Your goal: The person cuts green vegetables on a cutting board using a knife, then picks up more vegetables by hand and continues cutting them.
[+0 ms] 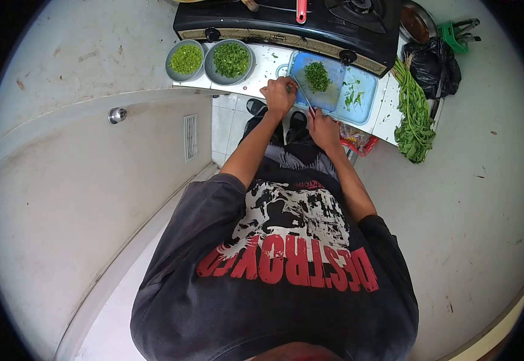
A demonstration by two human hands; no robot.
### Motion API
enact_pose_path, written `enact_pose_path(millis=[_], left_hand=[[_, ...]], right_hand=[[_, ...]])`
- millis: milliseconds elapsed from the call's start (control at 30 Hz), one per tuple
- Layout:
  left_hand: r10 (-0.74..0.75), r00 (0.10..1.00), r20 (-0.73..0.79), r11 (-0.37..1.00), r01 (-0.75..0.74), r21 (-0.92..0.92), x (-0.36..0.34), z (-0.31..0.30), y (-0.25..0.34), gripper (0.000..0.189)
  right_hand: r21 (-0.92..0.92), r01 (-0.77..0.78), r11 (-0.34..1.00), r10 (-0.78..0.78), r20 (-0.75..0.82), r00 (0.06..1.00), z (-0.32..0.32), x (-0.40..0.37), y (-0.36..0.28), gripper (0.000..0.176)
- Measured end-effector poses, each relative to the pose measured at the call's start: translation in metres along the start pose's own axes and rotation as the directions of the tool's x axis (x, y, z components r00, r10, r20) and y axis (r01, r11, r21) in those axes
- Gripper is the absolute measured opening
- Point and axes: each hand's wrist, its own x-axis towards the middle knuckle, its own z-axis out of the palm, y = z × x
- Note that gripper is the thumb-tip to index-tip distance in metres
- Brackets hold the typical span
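My right hand point(323, 130) grips the handle of a knife point(304, 95), whose blade slants up and left over the near left part of a blue cutting board point(335, 72). Close to the blade's tip, my left hand point(280, 95) has its fingers curled together at the board's left edge; whatever they hold, if anything, is hidden. A small heap of chopped green leaves point(317, 77) lies on the board just beyond the blade. Loose leaf pieces point(352, 95) are scattered on the right of the board.
Two grey bowls hold chopped greens, one lighter point(186, 59), one darker point(230, 60). Behind is a black gas stove point(262, 23) with a red handle point(301, 11) on it. At right are a leafy bunch point(415, 129), a black plastic bag point(434, 67) and a green basket point(449, 37).
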Motion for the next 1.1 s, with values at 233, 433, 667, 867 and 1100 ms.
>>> enact_pose_path(millis=[233,433,667,867,1100], left_hand=[[-0.021,1.000,0.011,1.000,0.021,0.003,-0.003,-0.006,0.007,0.012],[0.175,0.984,-0.044,0.973,-0.166,0.163,-0.008,-0.009,0.007,0.008],[0.361,0.929,-0.079,0.889,-0.317,0.330,-0.015,-0.001,-0.005,0.009],[0.283,0.950,-0.132,0.939,-0.247,0.240,-0.020,-0.002,0.000,0.009],[0.177,0.971,-0.161,0.971,-0.145,0.191,-0.024,0.002,0.007,0.009]], right_hand=[[-0.045,0.028,0.999,-0.030,-0.050,0.998,0.012,0.012,-0.001,0.035],[0.010,-0.019,1.000,0.019,-0.057,0.998,0.007,0.013,-0.003,0.034],[0.056,0.006,0.998,-0.003,-0.058,0.998,0.002,-0.004,0.002,0.034],[0.056,-0.005,0.998,0.006,-0.013,1.000,0.004,-0.003,-0.001,0.035],[0.056,0.004,0.998,-0.004,-0.005,1.000,0.011,0.007,-0.002,0.034]])
